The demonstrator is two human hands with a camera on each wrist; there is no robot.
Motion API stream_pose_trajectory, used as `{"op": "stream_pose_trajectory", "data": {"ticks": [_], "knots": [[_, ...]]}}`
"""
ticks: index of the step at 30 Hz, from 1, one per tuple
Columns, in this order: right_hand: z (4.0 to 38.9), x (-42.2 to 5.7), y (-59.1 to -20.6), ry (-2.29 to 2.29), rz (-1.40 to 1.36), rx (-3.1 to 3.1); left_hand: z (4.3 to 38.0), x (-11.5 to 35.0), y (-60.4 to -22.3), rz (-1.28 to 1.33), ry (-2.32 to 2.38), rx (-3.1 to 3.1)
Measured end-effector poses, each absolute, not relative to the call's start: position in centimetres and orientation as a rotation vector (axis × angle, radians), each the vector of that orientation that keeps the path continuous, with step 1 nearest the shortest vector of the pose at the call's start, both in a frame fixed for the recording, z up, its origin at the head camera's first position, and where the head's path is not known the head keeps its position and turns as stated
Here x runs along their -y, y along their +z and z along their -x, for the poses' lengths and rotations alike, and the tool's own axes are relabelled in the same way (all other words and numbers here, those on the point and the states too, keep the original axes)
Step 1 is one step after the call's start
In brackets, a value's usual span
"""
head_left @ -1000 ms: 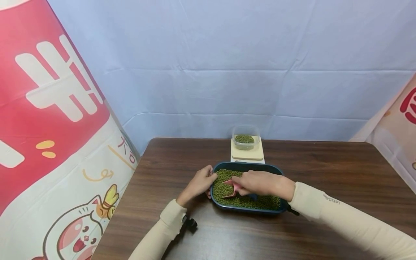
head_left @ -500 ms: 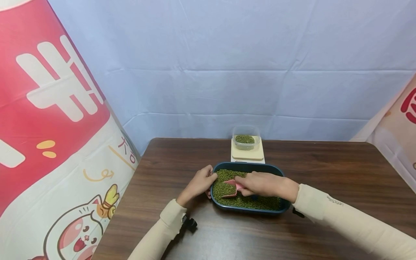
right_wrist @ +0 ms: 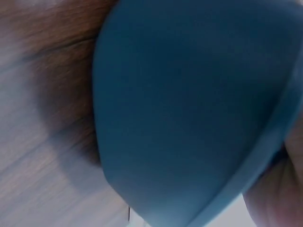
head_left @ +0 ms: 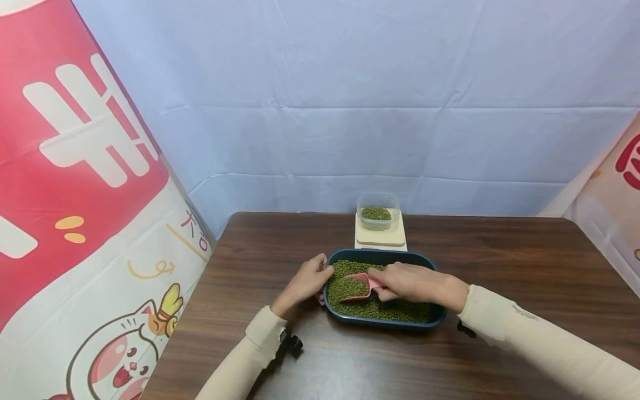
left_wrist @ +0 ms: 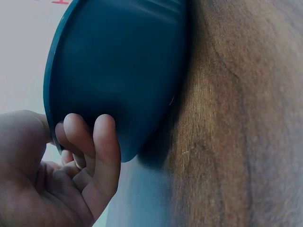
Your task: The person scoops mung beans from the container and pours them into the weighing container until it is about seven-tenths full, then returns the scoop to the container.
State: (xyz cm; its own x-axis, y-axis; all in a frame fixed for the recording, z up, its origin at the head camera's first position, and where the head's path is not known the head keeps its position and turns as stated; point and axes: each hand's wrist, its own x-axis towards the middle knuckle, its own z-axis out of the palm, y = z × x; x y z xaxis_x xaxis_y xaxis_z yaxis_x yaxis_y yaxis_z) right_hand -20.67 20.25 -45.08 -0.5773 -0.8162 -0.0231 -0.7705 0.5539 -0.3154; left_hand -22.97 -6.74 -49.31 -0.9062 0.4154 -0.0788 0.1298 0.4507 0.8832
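My left hand [head_left: 307, 279] grips the left end of a dark blue oval tub [head_left: 385, 323]; in the left wrist view its thumb is over the rim and its fingers curl against the outer wall [left_wrist: 118, 61]. Green mung beans [head_left: 345, 312] cover the tub's floor. The pink scoop [head_left: 369, 289], in the grip of my right hand [head_left: 407, 283], lies among the beans with its mouth to the left and a heap of beans in it. In the right wrist view the tub's outer wall [right_wrist: 184, 109] hides most of the hand.
Just behind the tub, a kitchen scale [head_left: 381, 239] with a cream top bears a clear plastic container [head_left: 378, 224] partly filled with mung beans. All stand on a brown wooden table [head_left: 500, 266]. A pale cloth [head_left: 320, 139] hangs behind the table's far edge.
My right hand has drawn the scoop a little to the right, and more beans now lie in it. The left hand has kept its hold on the tub's rim.
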Motion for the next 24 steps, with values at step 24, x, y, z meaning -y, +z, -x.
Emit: {"op": "stream_pose_trajectory", "data": {"ticks": [24], "knots": [[21.0, -21.6, -44.9, -0.529, 1.387, -2.670, 23.0, 6.8, -49.2, -0.478, 1.433, -2.413]]}}
